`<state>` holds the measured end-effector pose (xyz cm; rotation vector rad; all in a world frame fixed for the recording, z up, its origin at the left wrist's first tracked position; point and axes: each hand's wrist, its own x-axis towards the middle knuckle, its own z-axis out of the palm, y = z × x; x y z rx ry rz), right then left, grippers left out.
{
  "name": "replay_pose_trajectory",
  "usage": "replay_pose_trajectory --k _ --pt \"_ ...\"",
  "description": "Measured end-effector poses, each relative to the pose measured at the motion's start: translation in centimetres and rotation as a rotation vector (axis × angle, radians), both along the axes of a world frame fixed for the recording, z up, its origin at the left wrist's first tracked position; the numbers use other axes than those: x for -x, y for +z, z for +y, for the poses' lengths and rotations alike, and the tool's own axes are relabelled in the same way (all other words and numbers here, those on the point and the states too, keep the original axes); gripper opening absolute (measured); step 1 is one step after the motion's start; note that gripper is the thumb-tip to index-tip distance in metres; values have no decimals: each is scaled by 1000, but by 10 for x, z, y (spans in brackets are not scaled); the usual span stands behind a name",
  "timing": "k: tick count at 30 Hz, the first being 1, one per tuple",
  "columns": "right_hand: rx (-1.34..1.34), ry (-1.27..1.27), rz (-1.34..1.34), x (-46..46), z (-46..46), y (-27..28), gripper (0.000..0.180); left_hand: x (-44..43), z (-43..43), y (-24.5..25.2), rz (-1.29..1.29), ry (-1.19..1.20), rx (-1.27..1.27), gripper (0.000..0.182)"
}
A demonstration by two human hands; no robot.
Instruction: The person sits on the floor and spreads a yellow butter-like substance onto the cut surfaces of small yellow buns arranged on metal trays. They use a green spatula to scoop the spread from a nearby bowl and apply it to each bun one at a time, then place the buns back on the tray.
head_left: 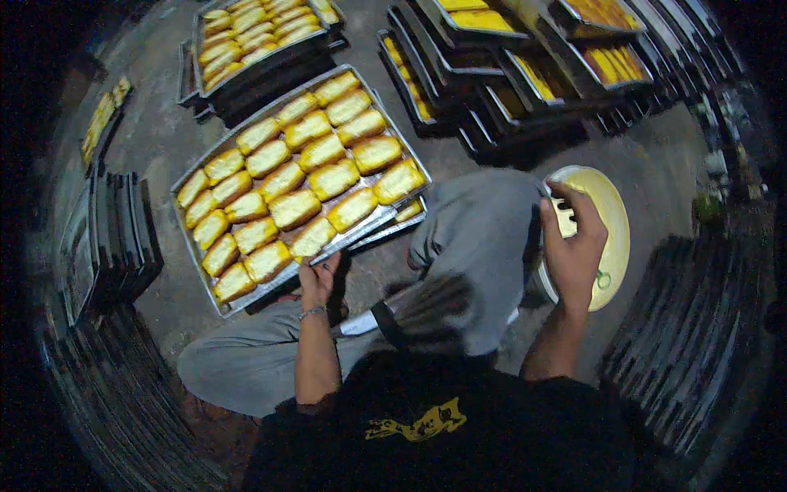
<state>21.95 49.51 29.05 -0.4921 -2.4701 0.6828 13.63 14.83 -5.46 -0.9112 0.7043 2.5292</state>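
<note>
My left hand (318,280) grips the near edge of a metal baking tray (373,222). Rows of oblong golden bread pieces (295,208) with pale, coated tops fill most of this tray. It sits tilted on top of another tray (393,222), whose edge shows underneath. On the other side, my right hand (577,237) is over the left part of a round tub (615,203) of pale yellow cream. Its thumb and fingers are bent near the tub's rim; whether they hold something there is unclear. A small green ring (604,280) shows at the cream's surface.
Another tray stack (261,46) of bread stands beyond. Stacked trays (492,67), some with yellow cake or bread, stand at the far right. Upright trays (117,234) are at the left, and dark stacked trays (682,332) at the right. My crossed legs (486,252) lie between tray and tub.
</note>
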Motion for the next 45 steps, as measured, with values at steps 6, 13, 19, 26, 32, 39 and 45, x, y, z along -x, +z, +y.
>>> replay_pose_trajectory --k 6,13,19,26,32,39,45 --pt "5 -41 -11 -1 7 -1 21 1 -3 1 -24 9 21 37" --pt "22 -80 27 -3 10 -7 20 1 0 5 -19 66 20 40" --pt "36 -94 -5 -18 2 -9 20 3 -1 -5 -3 48 -16 39" --pt "63 -99 23 -23 1 -6 20 0 -6 -4 -15 24 -63 39" --pt "22 -81 22 -22 -3 -6 22 -5 2 6 59 70 -71 39" --pt "13 -64 15 -3 1 14 27 -8 7 12 168 44 68 41" --pt "212 48 211 46 57 19 33 -8 4 -6 -83 10 -146 42"
